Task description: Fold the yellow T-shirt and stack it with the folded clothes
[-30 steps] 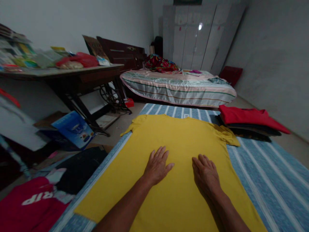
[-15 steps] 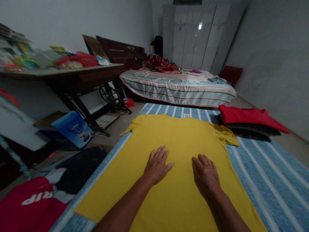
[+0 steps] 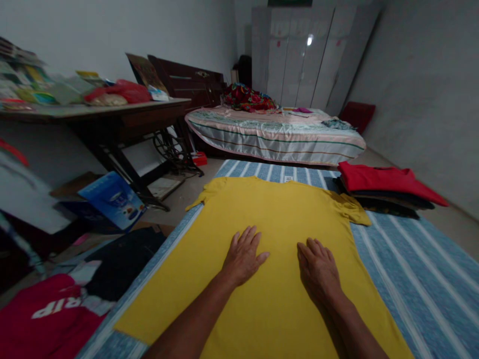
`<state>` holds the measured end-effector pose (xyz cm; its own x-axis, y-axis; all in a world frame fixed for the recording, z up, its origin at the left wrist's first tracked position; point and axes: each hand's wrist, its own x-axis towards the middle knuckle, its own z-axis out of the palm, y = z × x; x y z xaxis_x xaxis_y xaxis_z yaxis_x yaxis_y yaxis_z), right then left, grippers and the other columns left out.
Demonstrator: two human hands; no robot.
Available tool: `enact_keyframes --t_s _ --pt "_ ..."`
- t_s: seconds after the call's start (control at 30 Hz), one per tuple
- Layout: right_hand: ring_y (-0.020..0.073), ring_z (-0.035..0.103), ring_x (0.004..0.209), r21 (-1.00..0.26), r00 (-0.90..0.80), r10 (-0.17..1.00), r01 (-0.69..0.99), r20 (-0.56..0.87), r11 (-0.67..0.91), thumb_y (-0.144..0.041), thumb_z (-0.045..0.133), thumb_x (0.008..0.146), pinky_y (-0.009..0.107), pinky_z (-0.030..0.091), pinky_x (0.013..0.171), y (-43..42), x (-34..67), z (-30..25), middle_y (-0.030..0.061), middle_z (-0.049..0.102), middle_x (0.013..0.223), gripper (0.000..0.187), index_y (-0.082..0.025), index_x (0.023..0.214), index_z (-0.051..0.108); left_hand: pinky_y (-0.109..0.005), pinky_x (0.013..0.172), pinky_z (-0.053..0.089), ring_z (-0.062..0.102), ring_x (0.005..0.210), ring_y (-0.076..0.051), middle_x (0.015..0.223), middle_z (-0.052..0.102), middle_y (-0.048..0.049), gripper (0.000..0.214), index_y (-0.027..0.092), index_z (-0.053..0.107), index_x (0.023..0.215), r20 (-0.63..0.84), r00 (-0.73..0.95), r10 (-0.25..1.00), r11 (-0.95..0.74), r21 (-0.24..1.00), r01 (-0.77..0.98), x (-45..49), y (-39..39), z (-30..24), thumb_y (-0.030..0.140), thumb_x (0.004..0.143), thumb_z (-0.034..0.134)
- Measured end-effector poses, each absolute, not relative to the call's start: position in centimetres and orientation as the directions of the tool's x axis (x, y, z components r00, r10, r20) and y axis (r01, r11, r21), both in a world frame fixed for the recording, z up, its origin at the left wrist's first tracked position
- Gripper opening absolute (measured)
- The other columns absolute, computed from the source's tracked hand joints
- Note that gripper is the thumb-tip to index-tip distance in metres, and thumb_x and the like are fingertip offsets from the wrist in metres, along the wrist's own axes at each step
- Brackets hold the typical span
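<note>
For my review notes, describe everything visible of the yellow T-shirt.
The yellow T-shirt is plain and short-sleeved, seemingly of soft knit fabric. It lies spread nearly flat on the striped sheet, neckline away from the person, sleeves slightly bunched. One hem corner shows at lower left; the remaining hem is hidden or out of frame. The left hand lies palm down on it; the right hand appears to rest there too. The right-side sleeve lies beside the folded clothes stack; contact is unclear.
</note>
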<state>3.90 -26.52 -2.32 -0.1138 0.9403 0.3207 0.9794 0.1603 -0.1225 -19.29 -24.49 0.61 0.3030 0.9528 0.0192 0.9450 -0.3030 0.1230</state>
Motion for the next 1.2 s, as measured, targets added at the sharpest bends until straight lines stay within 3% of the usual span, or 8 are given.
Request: enact_keyframes --t_s 1.2 --pt "0.0271 0.045 0.12 -0.12 -0.109 0.93 0.98 0.351 0.16 -0.026 0.038 0.095 0.042 0.032 0.098 -26.42 3.92 -2.6 0.0101 0.056 0.125 0.032 -0.024 0.117 0.062 -0.048 0.114 0.016 0.022 0.141 -0.024 0.151 0.031 -0.0114 0.058 0.017 0.041 0.137 0.016 0.305 0.952 -0.305 0.118 0.945 -19.27 -24.56 1.12 0.052 0.091 0.036"
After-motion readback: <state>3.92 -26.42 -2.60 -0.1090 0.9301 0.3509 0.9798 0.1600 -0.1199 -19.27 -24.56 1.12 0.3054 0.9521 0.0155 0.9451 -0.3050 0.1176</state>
